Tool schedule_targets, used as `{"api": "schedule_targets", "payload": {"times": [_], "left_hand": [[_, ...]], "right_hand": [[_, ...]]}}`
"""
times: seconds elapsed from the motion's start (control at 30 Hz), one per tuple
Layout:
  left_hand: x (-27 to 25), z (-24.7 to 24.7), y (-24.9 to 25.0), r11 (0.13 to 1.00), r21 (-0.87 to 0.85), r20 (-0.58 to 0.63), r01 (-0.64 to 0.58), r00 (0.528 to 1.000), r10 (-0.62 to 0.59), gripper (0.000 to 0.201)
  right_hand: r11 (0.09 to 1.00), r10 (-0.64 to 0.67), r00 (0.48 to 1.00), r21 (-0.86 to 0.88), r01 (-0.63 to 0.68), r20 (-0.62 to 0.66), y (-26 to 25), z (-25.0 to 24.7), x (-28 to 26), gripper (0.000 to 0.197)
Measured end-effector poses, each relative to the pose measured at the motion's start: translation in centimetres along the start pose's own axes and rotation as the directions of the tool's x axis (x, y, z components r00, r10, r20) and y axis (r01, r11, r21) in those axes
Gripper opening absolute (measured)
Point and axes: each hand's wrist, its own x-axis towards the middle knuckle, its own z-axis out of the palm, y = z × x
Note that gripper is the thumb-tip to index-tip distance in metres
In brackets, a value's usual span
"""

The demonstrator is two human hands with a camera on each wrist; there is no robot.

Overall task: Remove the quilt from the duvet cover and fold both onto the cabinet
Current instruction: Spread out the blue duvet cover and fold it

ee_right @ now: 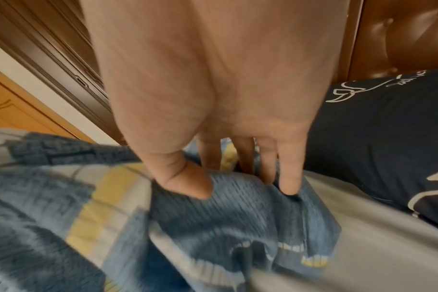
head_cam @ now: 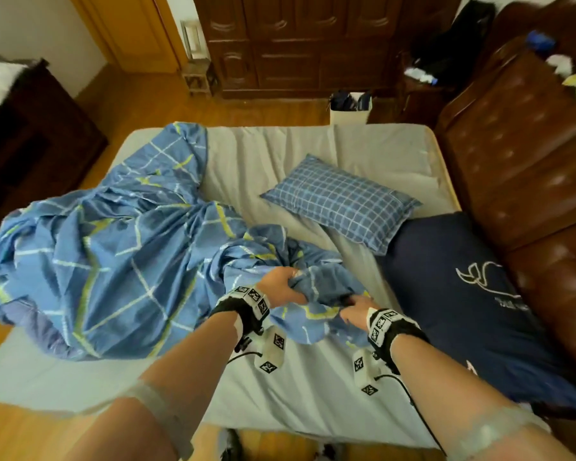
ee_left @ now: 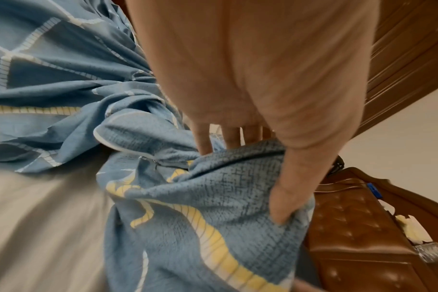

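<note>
I have my left hand (head_cam: 281, 286) and right hand (head_cam: 358, 309) both clutching the near end of the cover (head_cam: 113, 257), bunched on the bed's (head_cam: 313, 387) left, so the quilt, unseen, seems not yet out and all folding remains.

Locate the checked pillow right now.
In the head view the checked pillow lies on the grey sheet mid-bed, right of the bunched duvet cover and just beyond the navy pillow.
</note>
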Motion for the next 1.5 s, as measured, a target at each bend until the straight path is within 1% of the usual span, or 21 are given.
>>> {"api": "schedule_targets", "payload": {"times": [0.1, 0.2, 0.27, 0.33, 0.4, 0.47, 0.53, 0.6, 0.73, 0.77, 0.87, 0.93, 0.97, 1.0, 1.07, 1.13, 1.17, 1.23, 1.33, 1.4, 1.5], "left_hand": [[-0.7, -0.6, 0.7, 0.993, 0.115, 0.011, -0.001, 1.0, -0.001, 0.023], [-2.0, -1.5, 1.0, 0.981, 0.195, 0.052, -0.015, 0.999, 0.004, 0.028], [-2.9, -1.8, 1.2, 0.966, 0.252, 0.1, -0.052, 0.995, 0.028, 0.033], [-3.5, -2.1, 1.3, 0.953, 0.287, 0.142, -0.095, 0.988, 0.056, 0.035], [-3.6, -2.2, 0.5, 0.954, 0.27, 0.159, -0.132, 0.983, 0.092, 0.042], [-3.7, -2.4, -1.2, 0.976, 0.171, 0.132, -0.133, 0.985, 0.111, 0.06], [-3.9, -2.7, -2.9, 0.984, 0.146, 0.078, -0.105, 0.992, 0.095, 0.076], [-3.6, -2.7, -3.9, 0.983, 0.141, 0.074, -0.118, 0.991, 0.109, 0.076], [-2.1, -0.7, -2.5, 0.885, 0.388, 0.166, -0.256, 0.964, 0.206, 0.059], [-2.2, -0.3, -1.3, 0.842, 0.46, 0.183, -0.281, 0.958, 0.22, 0.054], [-1.7, 1.2, 0.2, 0.644, 0.693, 0.169, -0.324, 0.942, 0.291, 0.054], [-1.1, 2.5, 0.4, 0.58, 0.77, 0.116, -0.266, 0.952, 0.283, 0.065], [-1.0, 2.9, 0.7, 0.56, 0.793, 0.081, -0.239, 0.953, 0.291, 0.069], [-0.9, 3.1, 1.3, 0.545, 0.812, 0.045, -0.211, 0.952, 0.303, 0.069], [-0.7, 3.1, 2.4, 0.482, 0.862, -0.026, -0.16, 0.934, 0.356, 0.056], [0.0, 2.5, 2.7, 0.408, 0.905, -0.024, -0.123, 0.941, 0.337, 0.045], [0.4, 2.2, 2.6, 0.392, 0.915, -0.023, -0.098, 0.956, 0.291, 0.043], [0.8, 1.5, 1.9, 0.462, 0.884, -0.022, -0.069, 0.982, 0.189, 0.039], [0.7, 0.3, 0.8, 0.635, 0.769, -0.004, -0.069, 0.994, 0.113, 0.048], [0.7, -0.7, 0.1, 0.71, 0.7, 0.003, -0.072, 0.995, 0.098, 0.054], [-0.1, -3.0, 0.1, 0.725, 0.68, 0.085, -0.106, 0.994, 0.065, 0.053]], "right_hand": [[0.916, 0.03, 0.989, 0.399, 0.03, -0.144, -2.7, -2.1, -1.1, 0.043], [0.761, 0.033, 0.999, 0.648, -0.017, -0.013, -5.6, -3.8, -2.9, 0.061], [0.749, 0.009, 0.996, 0.659, -0.066, 0.089, -7.6, -4.3, -4.9, 0.066], [0.773, -0.046, 0.994, 0.634, -0.028, 0.1, -8.8, -3.9, -6.3, 0.046], [0.75, -0.085, 0.995, 0.653, 0.103, -0.058, -9.6, -3.1, -6.9, 0.02], [0.713, -0.041, 0.963, 0.668, 0.214, -0.265, -9.7, -2.6, -7.0, 0.009], [0.684, 0.05, 0.91, 0.678, 0.269, -0.412, -9.5, -2.7, -7.4, 0.016], [0.586, 0.163, 0.871, 0.756, 0.292, -0.463, -9.1, -3.1, -8.3, 0.017], [0.632, 0.296, 0.842, 0.753, 0.182, -0.451, -7.4, -3.6, -11.5, 0.031], [0.533, 0.378, 0.825, 0.827, 0.176, -0.419, -7.0, -4.1, -12.5, 0.034], [0.762, 0.438, 0.691, 0.646, 0.055, -0.575, -4.8, -5.0, -15.5, 0.044], [0.819, 0.468, 0.646, 0.571, -0.06, -0.603, -2.6, -4.7, -17.4, 0.054], [0.809, 0.479, 0.622, 0.586, -0.04, -0.619, -1.4, -4.4, -17.9, 0.052], [0.751, 0.526, 0.582, 0.66, 0.024, -0.62, 0.0, -4.3, -18.1, 0.047], [0.5, 0.63, 0.576, 0.84, 0.212, -0.521, 2.2, -4.6, -18.8, 0.048], [0.184, 0.709, 0.615, 0.932, 0.312, -0.346, 3.9, -4.2, -19.2, 0.091], [0.11, 0.712, 0.637, 0.943, 0.315, -0.296, 4.9, -4.0, -19.1, 0.108], [0.207, 0.603, 0.718, 0.937, 0.28, -0.348, 5.6, -3.5, -19.4, 0.109], [0.527, 0.469, 0.75, 0.829, 0.186, -0.466, 5.4, -2.7, -19.6, 0.064], [0.674, 0.478, 0.698, 0.732, 0.098, -0.534, 4.6, -2.9, -19.2, 0.035], [0.714, 0.567, 0.591, 0.7, -0.005, -0.574, 4.0, -4.0, -18.1, 0.021]]}}
